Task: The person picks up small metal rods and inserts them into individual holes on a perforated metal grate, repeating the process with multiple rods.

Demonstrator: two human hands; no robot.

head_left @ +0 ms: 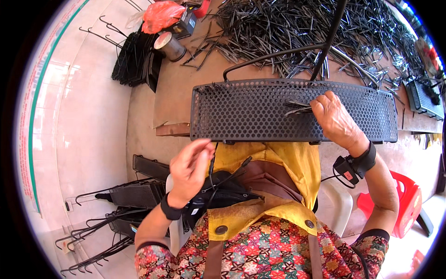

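Nearest, at 6 o'clock from the middle of the view, a flower-patterned shirt (267, 253) shows beneath a yellow apron (304, 169) with brown straps. Toward 8 o'clock the left hand (188, 169) is raised, its fingers loosely bent and the thumb slightly apart from them; it hangs just off the near left corner of a long black perforated panel (260, 111). That panel stretches from about 12 to 3 o'clock, across the near edge of a brown table (174, 100). Over its right half, near 3 o'clock, the right hand (337, 116) has thumb and fingers clamped on a small bundle of black strips (297, 108), whose ends point toward 9 o'clock; whether they pass through the holes I cannot tell. A black wristband (364, 162) circles the right wrist. At 4 o'clock stands a red plastic chair (409, 209), and at 8 o'clock dark racks (137, 194) with hooked rods lie by the wall. Farther out, behind the panel, black metal rods (274, 54) rise at 1 o'clock before a wide heap of loose black strips (288, 28). At 11 o'clock a spool (169, 46) stands near a red plastic bag (161, 16).
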